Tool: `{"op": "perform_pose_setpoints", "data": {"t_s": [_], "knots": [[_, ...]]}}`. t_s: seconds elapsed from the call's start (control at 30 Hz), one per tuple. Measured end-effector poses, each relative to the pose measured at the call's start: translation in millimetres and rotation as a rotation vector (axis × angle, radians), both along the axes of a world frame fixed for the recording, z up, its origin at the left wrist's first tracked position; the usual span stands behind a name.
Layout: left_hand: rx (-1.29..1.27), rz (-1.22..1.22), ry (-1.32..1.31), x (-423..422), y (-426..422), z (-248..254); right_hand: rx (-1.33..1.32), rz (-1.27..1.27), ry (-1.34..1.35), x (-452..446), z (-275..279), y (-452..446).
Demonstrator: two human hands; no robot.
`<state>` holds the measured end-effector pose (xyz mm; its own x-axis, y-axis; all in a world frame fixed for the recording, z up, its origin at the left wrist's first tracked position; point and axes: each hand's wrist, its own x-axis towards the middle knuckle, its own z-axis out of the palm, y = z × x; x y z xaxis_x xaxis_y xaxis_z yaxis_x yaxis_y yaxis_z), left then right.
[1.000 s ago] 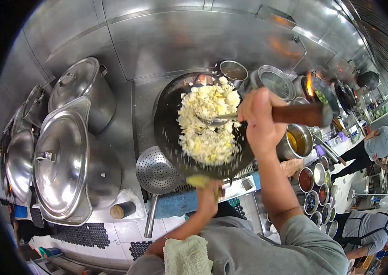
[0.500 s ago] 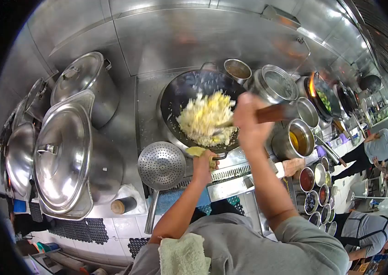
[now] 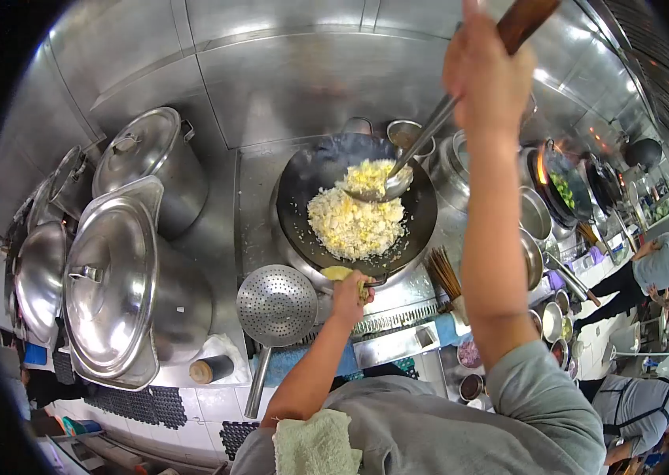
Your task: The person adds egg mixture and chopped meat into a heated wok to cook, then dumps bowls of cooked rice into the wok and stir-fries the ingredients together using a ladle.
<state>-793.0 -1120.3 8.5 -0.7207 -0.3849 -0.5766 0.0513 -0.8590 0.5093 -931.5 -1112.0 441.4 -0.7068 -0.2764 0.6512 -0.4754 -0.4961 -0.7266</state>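
Observation:
A black wok (image 3: 421,226) on the stove holds fried rice (image 3: 354,226) with yellow egg bits. My left hand (image 3: 349,295) is closed round the near handle of the wok, with a yellowish-green cloth (image 3: 337,273) in its grip. High on the right, my right hand (image 3: 488,79) is wrapped round the wooden handle of a ladle (image 3: 433,125). Its metal bowl is tilted low over the far right of the rice, with a heap of rice in it. Left of my left hand, a perforated strainer (image 3: 277,305) lies with its handle towards me.
Large lidded steel pots (image 3: 113,277) stand to the left, near a dark bottle (image 3: 212,370). A bamboo brush (image 3: 443,273) stands right of the wok. Further right are steel pots, seasoning bowls and another wok (image 3: 560,186) beside flames. Two people (image 3: 663,261) are at the far right.
My right hand has swung up and away from me, raising the ladle handle steeply. Rice that was blurred in motion now lies in the wok and ladle. My left hand keeps its hold.

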Motion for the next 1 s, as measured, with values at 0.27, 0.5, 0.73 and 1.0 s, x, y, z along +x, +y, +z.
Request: {"op": "perform_pose_setpoints", "data": {"t_s": [0.27, 0.5, 0.73, 1.0], "knots": [[-0.004, -0.089, -0.124, 8, -1, 9, 0.046, -0.035, -0.195, -57, -170, -25], [0.001, -0.054, -0.083, -3, -3, 2, 0.107, -0.074, -0.117, -33, -198, -55], [-0.006, -0.046, -0.084, -5, -4, 7, 0.187, -0.048, -0.113, -24, -144, -42], [0.011, -0.062, -0.069, 2, -4, 10, 0.2, -0.108, -0.107, -42, -210, -43]]}}
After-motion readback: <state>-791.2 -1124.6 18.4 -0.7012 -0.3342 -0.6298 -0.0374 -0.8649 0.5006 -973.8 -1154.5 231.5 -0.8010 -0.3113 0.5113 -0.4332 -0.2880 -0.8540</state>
